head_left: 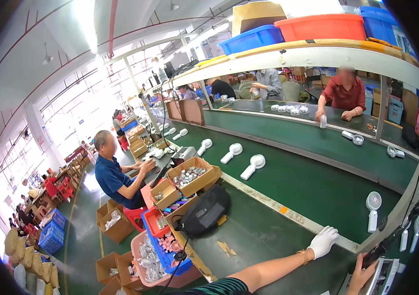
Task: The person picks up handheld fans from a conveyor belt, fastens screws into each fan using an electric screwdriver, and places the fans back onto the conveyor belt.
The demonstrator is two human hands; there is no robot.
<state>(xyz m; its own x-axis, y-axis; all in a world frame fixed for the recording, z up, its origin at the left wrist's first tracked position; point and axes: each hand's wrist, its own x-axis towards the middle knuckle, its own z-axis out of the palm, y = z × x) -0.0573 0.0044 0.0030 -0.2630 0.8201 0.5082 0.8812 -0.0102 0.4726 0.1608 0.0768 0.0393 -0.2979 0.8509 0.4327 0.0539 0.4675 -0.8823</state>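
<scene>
My left hand (323,241), in a white glove, rests over the pale rail (293,216) beside the green belt (308,189), its fingers spread a little and holding nothing. At the lower right, my bare right hand (363,273) has its fingers round a black object (374,255), only partly visible, above a metal device (385,278). A white handheld fan (374,211) lies on the belt beyond my hands. Farther left on the belt lie more white fans (254,166) in a row.
A black case (207,210) and cartons of small parts (190,177) stand left of the dark work surface (263,241). One person in blue (116,177) sits left; another in red (344,93) works across the belt. Bins (320,27) fill the overhead shelf.
</scene>
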